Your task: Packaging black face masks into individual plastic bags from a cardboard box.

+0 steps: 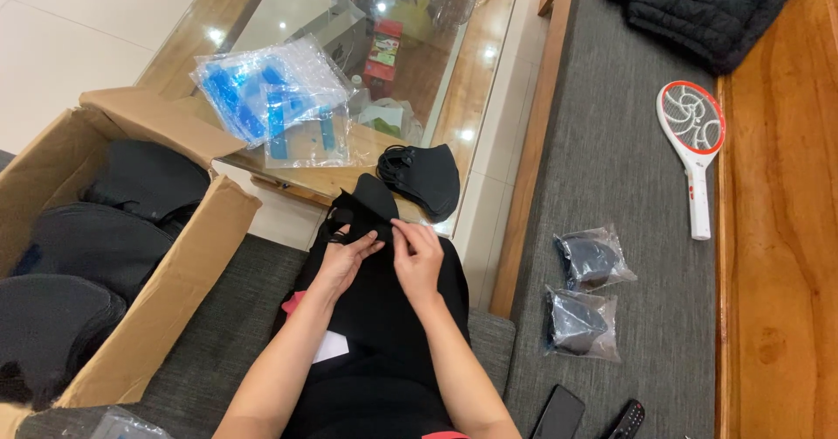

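- On my far left the cardboard box [166,291] is standing open, and it is holding several stacks of loose black masks [96,247] — by my judgement a large share is waiting there unpacked.
- Further up, on the glass-topped surface [489,46], a heap of clear plastic bags [275,99] with blue strips is lying ready, none of them filled as far as I can see.
- My left hand [345,260] is pinching the near edge of a small stack of black face masks [362,212] over my lap, its grip clamped on the stack.
- My right hand [417,251] is pressing thumb and fingertips on the same stack, just beside the left, grip clamped too; I am squaring the edges, I judge.
- Just beyond my hands another pile of masks [423,177] is sitting on the surface's edge, unbagged.
- To my right, on the grey cushion [611,142], two sealed packets [589,260] are lying near each other — only these two look finished, so I am judging the work barely begun.
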